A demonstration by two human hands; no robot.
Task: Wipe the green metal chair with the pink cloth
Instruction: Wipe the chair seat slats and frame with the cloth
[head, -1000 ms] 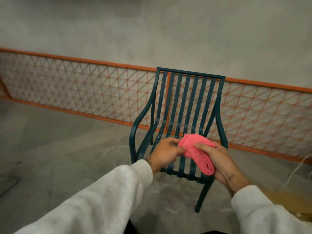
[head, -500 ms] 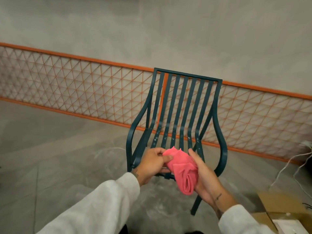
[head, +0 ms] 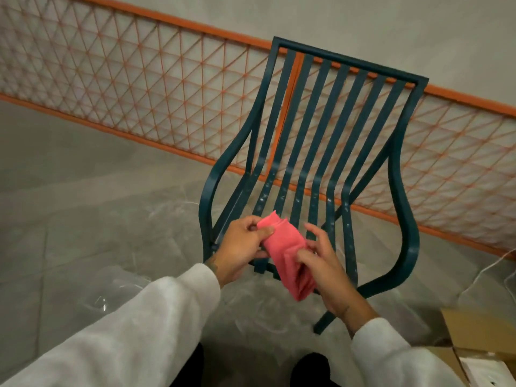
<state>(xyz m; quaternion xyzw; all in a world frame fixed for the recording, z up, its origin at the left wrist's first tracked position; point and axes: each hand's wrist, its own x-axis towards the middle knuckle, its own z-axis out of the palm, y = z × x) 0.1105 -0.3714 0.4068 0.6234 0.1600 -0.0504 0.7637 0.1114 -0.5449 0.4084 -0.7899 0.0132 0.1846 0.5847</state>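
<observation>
An orange lattice panel [head: 139,79] runs along the grey wall at the far side, right behind the chair [head: 349,61]. A cardboard box [head: 474,331] sits at the near right, with a white cable [head: 488,270] on the floor beyond it, and clear plastic sheet [head: 125,286] lies at the near left. Nothing stands between the person and the chair. The folded cloth [head: 284,252] is held over the near edge of the seat slats; whether it touches them cannot be told. The left hand [head: 243,247] pinches its upper end between thumb and curled fingers. The right hand [head: 324,263] grips its lower part, thumb across the fabric, with the forefinger lifted.
</observation>
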